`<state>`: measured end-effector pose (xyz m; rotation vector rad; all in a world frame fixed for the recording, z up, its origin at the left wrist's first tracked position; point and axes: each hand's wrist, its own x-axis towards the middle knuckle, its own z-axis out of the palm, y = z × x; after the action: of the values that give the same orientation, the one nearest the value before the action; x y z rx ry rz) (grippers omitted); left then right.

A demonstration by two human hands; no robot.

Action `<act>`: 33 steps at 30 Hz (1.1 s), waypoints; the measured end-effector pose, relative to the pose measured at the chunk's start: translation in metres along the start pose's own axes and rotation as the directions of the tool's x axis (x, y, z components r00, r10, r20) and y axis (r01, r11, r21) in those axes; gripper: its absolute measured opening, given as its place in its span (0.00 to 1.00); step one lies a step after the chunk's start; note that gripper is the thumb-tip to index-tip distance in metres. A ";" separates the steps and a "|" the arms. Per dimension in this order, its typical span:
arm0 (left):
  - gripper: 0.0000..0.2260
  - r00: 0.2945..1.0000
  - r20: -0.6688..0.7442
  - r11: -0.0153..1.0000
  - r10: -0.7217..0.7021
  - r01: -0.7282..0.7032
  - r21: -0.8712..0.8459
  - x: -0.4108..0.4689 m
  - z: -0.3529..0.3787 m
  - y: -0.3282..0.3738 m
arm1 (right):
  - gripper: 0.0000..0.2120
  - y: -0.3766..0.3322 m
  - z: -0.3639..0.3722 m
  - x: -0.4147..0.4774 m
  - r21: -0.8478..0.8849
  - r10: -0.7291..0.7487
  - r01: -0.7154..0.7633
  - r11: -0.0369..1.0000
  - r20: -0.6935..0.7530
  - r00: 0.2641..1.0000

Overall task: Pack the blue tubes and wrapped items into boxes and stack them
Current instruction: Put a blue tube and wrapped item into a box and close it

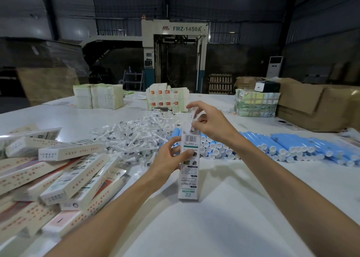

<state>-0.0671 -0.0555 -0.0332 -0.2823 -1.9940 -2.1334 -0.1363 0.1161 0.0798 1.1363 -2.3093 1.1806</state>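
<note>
A person's left hand (pixel 169 157) grips a tall white printed cardboard box (pixel 189 180), keeping it upright on the white counter (pixel 243 208) so its open top faces up. The right hand (pixel 213 125) pinches a clear-wrapped item (pixel 194 117) between curled fingers (pixel 198 105) at that opening, ready for packing. Blue plastic tubes (pixel 272 145) lie within reach, right.

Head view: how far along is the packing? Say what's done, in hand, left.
Looks done: closed boxes piled at left. In hand: left hand holds an upright box; right hand pinches a wrapped item at its top. Left: loose wrapped items and blue tubes.
</note>
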 end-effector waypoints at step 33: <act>0.21 0.995 0.024 0.994 0.095 -0.096 0.058 -0.005 0.005 0.009 | 0.07 0.006 0.013 -0.023 -0.053 0.005 -0.004 0.999 0.030 1.000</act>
<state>-0.0599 -0.0512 -0.0258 -0.3843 -2.0085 -2.0188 -0.1251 0.1197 0.0552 1.1388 -2.3524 1.1045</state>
